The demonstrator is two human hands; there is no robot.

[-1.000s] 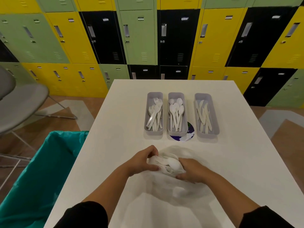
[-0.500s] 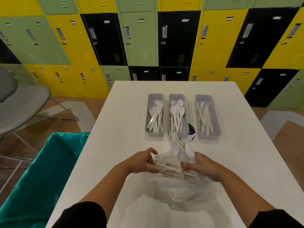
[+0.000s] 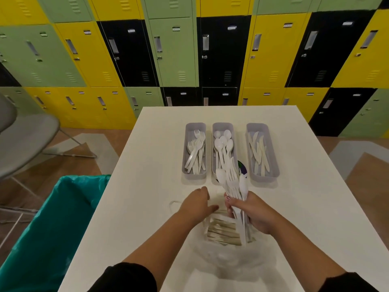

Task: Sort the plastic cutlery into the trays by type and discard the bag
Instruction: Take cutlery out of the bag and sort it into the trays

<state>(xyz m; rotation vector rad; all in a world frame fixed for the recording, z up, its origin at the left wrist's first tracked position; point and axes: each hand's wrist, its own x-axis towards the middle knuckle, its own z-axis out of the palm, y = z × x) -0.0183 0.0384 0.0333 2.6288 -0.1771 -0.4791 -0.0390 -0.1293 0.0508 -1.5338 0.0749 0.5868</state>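
Right hand (image 3: 255, 214) fingers clamped on cutlery (image 3: 233, 186); left hand (image 3: 197, 204) fingers loose, apart, over bag (image 3: 227, 249). Best: steady bag, split bunch among 3 trays (image 3: 194, 126).

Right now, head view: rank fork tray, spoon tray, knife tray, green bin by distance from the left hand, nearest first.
From the left hand:
1. Fork tray, just ahead.
2. Spoon tray, ahead and slightly right.
3. Knife tray, far right.
Green bin, off the table's left edge: depth unclear, not ranked.

The scene is seen from 1 head-worn wide-angle view, aimed forward and down over the white table (image 3: 294, 207). The 2 forearms are seen close below; lockers (image 3: 174, 51) behind appear bowed, probably by the lens.
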